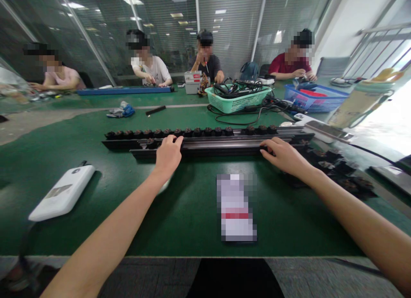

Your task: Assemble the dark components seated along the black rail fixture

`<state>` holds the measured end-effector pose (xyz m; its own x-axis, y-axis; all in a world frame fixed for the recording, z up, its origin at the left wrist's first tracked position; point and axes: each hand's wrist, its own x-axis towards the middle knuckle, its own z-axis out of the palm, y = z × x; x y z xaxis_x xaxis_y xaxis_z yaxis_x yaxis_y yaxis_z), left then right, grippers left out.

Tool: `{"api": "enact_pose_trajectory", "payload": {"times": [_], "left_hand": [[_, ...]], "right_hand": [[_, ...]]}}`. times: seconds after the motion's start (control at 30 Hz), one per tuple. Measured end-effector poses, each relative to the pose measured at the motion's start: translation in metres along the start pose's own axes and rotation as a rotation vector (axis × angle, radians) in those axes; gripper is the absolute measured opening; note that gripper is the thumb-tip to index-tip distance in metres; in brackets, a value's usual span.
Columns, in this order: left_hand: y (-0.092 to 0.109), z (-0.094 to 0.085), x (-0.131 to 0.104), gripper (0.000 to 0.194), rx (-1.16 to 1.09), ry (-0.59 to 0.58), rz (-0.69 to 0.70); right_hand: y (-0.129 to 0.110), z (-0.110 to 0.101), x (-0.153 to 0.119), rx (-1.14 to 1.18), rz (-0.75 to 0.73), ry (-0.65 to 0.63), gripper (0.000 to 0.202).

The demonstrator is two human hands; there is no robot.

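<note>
Your left hand [169, 154] and right hand [282, 156] curl at the black rail [221, 151]; whether either pinches it cannot be told. It lies on the green tabletop [189, 221], just before a row of knobs [208, 131].

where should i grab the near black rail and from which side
I'd take the near black rail toward both ends, coming from above and the near side. It is long and narrow, so two spaced grips should balance it; one long edge faces the near side, while a row of dark round pieces sits close behind.
</note>
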<state>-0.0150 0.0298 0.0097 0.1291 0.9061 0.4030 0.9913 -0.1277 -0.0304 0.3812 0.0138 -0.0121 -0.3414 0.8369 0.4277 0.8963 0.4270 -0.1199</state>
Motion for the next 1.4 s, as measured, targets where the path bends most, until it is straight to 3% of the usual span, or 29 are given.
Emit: {"api": "enact_pose_trajectory", "payload": {"times": [1.4], "left_hand": [[-0.0016, 0.0039, -0.0005, 0.058, -0.059, 0.003, 0.013]], "right_hand": [[-0.0005, 0.0003, 0.0007, 0.012, 0.008, -0.025, 0.033]]}}
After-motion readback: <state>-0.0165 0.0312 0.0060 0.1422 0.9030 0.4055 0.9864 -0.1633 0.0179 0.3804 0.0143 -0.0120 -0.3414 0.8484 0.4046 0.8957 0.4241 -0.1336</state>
